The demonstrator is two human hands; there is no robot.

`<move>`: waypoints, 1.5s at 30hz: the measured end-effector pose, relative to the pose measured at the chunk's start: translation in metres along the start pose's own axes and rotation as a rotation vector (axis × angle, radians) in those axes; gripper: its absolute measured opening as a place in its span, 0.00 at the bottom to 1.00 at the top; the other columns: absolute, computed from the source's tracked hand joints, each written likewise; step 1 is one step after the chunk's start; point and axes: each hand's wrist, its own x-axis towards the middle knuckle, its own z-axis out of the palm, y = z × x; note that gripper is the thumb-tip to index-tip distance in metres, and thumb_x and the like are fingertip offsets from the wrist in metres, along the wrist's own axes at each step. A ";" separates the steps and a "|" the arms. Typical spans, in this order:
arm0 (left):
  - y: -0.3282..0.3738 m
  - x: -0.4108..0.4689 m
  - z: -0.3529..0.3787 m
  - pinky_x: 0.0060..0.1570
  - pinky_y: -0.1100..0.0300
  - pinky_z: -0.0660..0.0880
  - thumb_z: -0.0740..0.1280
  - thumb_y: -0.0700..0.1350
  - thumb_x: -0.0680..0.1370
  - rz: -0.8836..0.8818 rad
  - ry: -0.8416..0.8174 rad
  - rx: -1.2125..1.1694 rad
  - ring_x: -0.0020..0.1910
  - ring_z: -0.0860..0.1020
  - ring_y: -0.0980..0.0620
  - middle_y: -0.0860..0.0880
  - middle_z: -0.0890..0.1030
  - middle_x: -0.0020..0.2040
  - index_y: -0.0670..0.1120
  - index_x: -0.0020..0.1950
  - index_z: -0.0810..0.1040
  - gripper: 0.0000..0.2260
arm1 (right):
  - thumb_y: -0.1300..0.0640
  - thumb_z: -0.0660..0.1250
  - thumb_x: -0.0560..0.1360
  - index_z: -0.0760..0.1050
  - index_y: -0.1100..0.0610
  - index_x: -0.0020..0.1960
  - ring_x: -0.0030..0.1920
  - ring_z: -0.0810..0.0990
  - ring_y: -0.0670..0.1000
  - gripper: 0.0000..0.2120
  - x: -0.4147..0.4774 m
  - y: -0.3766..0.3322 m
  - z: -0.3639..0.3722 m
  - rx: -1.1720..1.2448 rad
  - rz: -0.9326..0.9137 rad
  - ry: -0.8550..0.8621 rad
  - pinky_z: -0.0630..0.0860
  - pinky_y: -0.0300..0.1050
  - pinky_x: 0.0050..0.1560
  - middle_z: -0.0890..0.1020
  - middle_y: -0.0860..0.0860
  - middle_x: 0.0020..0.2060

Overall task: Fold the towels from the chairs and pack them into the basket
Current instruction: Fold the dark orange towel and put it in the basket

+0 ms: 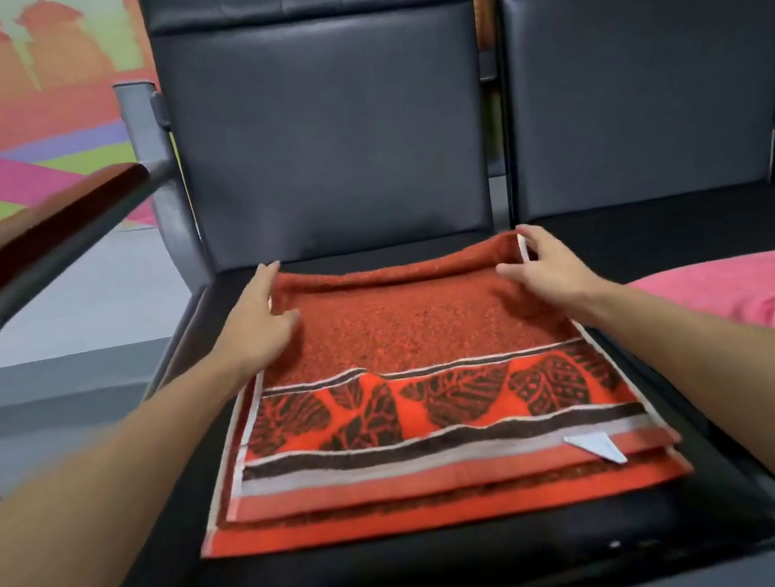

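We're mid-fold: our left hand [261, 319] and right hand [548, 271], apart, pinch the orange towel [412, 335] at its far corners; next, probably draw them near.

A black padded leatherette chair seat [417, 570] carries a folded orange terry towel with a black leaf band [420, 389], its 12 o'clock edge raised. On the adjoining black seat [668, 231], at 3 o'clock, lies a crumpled pink towel [767, 292]

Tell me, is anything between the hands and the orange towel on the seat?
Nothing visible does. The left hand and the right hand grip the far corners of the orange towel on the chair seat.
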 end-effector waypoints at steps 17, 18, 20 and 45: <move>0.029 -0.151 -0.038 0.52 0.63 0.68 0.72 0.48 0.75 0.265 -0.470 0.565 0.50 0.72 0.53 0.52 0.75 0.49 0.50 0.47 0.78 0.06 | 0.58 0.72 0.72 0.77 0.49 0.38 0.32 0.77 0.35 0.07 -0.159 -0.030 -0.068 -0.758 -0.304 -0.523 0.70 0.29 0.39 0.79 0.39 0.30; 0.027 -0.155 -0.041 0.54 0.63 0.68 0.72 0.49 0.74 0.279 -0.481 0.576 0.52 0.72 0.54 0.51 0.74 0.51 0.50 0.51 0.78 0.08 | 0.58 0.72 0.71 0.77 0.48 0.39 0.35 0.78 0.37 0.07 -0.164 -0.026 -0.068 -0.774 -0.314 -0.542 0.73 0.33 0.43 0.80 0.39 0.32; 0.025 -0.158 -0.046 0.54 0.64 0.67 0.71 0.49 0.76 0.314 -0.492 0.614 0.53 0.73 0.55 0.52 0.75 0.54 0.50 0.56 0.79 0.10 | 0.58 0.73 0.71 0.78 0.49 0.44 0.43 0.79 0.44 0.05 -0.170 -0.017 -0.068 -0.800 -0.363 -0.534 0.74 0.37 0.49 0.79 0.40 0.38; 0.023 -0.158 -0.049 0.56 0.60 0.71 0.69 0.54 0.76 0.403 -0.427 0.698 0.52 0.77 0.57 0.56 0.80 0.52 0.52 0.55 0.82 0.11 | 0.59 0.65 0.75 0.82 0.50 0.49 0.43 0.79 0.53 0.08 -0.165 -0.002 -0.071 -0.765 -0.427 -0.207 0.77 0.48 0.46 0.84 0.49 0.43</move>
